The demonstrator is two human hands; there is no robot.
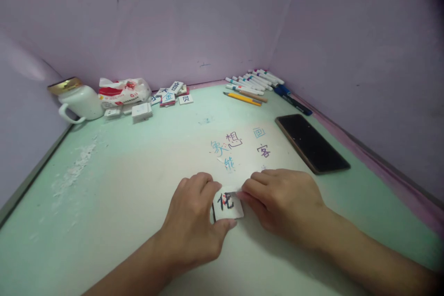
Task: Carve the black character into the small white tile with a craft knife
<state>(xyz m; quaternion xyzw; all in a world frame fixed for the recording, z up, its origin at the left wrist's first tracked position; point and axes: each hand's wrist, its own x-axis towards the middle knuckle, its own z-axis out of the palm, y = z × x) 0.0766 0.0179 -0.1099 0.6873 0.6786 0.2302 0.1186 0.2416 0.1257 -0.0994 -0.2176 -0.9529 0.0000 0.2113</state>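
A small white square tile (227,212) with a black handwritten Chinese character and small red marks lies on the table in front of me. My left hand (194,219) grips it along the left side, thumb at the lower edge and fingers at the upper left corner. At the tile's upper right corner, my right hand (280,201) is closed in a pinch, fingertips touching the surface. A greyish patch shows beside those fingertips. Whatever is between them is hidden. Beyond my hands, blue and purple characters (233,139) are written on the tabletop.
A phone (312,143) lies at right, near several white markers (255,81) and a yellow pencil-like tool (242,98). At back left stand a white mug (83,101), a tissue pack (123,92), blank tiles (141,112) and character tiles (168,97). White scraps (76,166) litter the left side.
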